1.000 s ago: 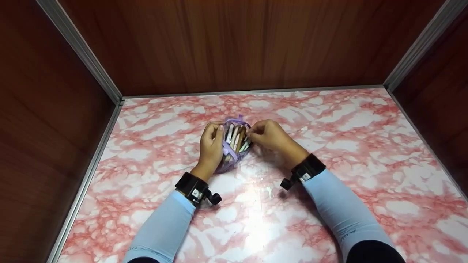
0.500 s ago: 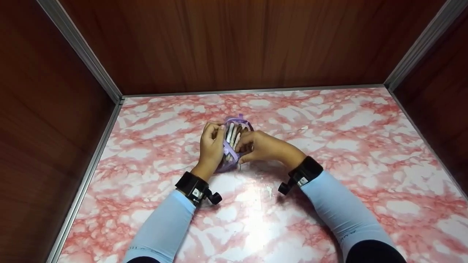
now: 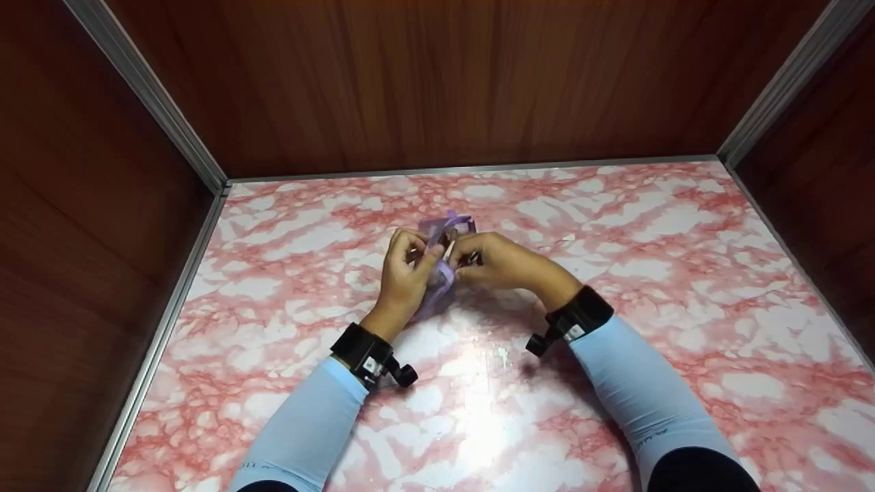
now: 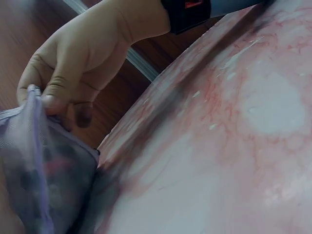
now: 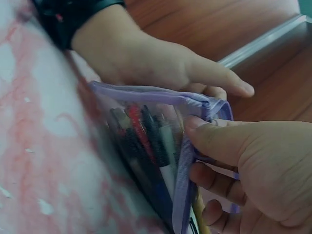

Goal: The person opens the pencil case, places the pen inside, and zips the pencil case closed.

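A see-through mesh pencil case (image 3: 437, 295) with purple trim lies between both hands in the head view. Pens fill it; through the mesh in the right wrist view a red pen (image 5: 139, 131) shows beside dark ones. The left hand (image 3: 403, 275) holds the case's left side, its thumb along the opening's edge and its other fingers partly behind the mesh. From the right, the right hand (image 3: 507, 263) pinches the purple edge. The left wrist view shows that hand's thumb and finger (image 4: 54, 92) on the trim at a top corner. Most of the opening is covered by fingers.
The table (image 3: 492, 410) has a pink and white marbled top. Dark wood panels (image 3: 478, 82) with grey metal edging stand at the back and both sides. Black camera straps (image 3: 581, 318) sit on both wrists over light blue sleeves (image 3: 307, 424).
The right hand has come left and down onto the case's edge, then slightly up. The left hand has shifted right, drawing the sides closer, and the pens are now mostly hidden.
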